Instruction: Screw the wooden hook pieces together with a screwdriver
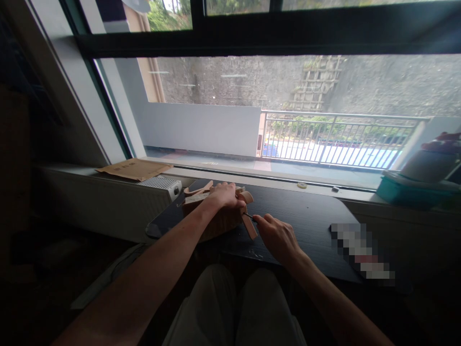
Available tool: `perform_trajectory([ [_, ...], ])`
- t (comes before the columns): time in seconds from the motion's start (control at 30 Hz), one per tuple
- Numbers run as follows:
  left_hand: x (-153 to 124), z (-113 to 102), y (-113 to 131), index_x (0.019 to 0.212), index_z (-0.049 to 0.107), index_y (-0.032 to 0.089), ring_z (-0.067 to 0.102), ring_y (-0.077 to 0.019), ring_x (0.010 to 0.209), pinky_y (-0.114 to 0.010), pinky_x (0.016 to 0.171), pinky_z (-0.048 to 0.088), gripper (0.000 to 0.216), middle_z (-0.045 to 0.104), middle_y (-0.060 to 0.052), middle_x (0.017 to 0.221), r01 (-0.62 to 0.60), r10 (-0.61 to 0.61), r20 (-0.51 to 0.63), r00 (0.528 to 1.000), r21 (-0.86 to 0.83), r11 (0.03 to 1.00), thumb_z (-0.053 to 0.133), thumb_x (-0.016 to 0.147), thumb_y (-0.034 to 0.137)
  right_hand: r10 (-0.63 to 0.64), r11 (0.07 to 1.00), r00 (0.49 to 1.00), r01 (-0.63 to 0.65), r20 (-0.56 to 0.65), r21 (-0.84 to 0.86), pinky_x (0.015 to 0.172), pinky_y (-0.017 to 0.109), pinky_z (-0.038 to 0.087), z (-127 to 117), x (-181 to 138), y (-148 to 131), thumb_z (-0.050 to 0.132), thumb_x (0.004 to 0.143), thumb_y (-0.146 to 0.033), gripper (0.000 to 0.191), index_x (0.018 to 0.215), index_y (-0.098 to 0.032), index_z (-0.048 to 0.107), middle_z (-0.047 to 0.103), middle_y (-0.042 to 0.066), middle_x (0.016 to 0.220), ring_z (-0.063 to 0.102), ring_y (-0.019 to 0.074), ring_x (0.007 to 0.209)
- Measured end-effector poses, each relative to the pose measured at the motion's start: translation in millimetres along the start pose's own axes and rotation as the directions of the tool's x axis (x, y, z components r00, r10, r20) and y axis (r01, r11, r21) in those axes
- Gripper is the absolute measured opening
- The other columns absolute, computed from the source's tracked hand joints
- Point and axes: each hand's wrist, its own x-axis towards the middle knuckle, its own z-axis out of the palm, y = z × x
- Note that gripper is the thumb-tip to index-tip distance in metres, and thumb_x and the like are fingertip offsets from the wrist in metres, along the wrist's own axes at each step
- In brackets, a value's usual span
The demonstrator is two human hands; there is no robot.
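A tan-brown leather bag (216, 221) with loose straps lies on the dark table in front of me. My left hand (226, 194) is closed over the bag's upper right part, its fingers wrapped round the edge. One strap (249, 227) hangs down at the bag's right end, and another strap (246, 197) curls above it. In my right hand (275, 233) is a thin, dark-handled tool (249, 216), like a screwdriver or awl. Its slim shaft points left and meets the hanging strap. The exact tip is too small to make out.
The black table (298, 206) stands against the windowsill. A blurred-out flat object (363, 252) lies at its right edge. A brown envelope (135, 168) rests by the radiator (158, 187) on the left. A teal box (406, 190) and a small ring-shaped item (301, 185) sit on the sill.
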Motion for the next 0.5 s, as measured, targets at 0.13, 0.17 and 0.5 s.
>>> perform_trajectory([
  [0.13,-0.2,-1.0,1.1,0.111,0.052,0.018,0.051,-0.0331,0.11,-0.041,0.092,0.038,0.071,0.058,-0.015,0.118,-0.008,0.008,0.009,1.0,-0.003,1.0,0.055,0.061,0.069,0.092,0.983,0.996,-0.092,0.006,0.157,0.058,0.024,0.033,1.3,3.4,-2.6,0.037,0.093,-0.029,0.03,0.116,-0.027,0.056,0.066,0.001,0.091,0.061,0.0142,0.076],
  [0.17,0.0,-1.4,0.9,0.111,0.052,0.018,0.051,-0.0335,0.11,-0.042,0.092,0.038,0.071,0.058,-0.015,0.118,-0.008,0.008,0.01,1.0,-0.005,1.0,0.055,0.061,0.069,0.12,0.973,0.993,-0.12,0.012,0.195,0.06,0.024,0.033,1.5,4.4,-2.8,0.037,0.093,-0.03,0.03,0.115,-0.027,0.057,0.067,0.001,0.092,0.062,0.0149,0.078],
  [0.5,21.4,-4.3,-21.9,0.101,0.057,0.023,0.057,-0.0282,0.101,-0.032,0.076,0.046,0.064,0.064,-0.009,0.109,-0.05,0.069,0.142,0.987,-0.132,0.99,0.054,0.059,0.072,0.294,0.652,0.927,-0.372,0.232,0.661,0.056,0.024,0.039,15.8,-2.1,32.0,0.036,0.088,-0.042,0.032,0.096,-0.02,0.057,0.064,0.002,0.074,0.058,0.015,0.065],
])
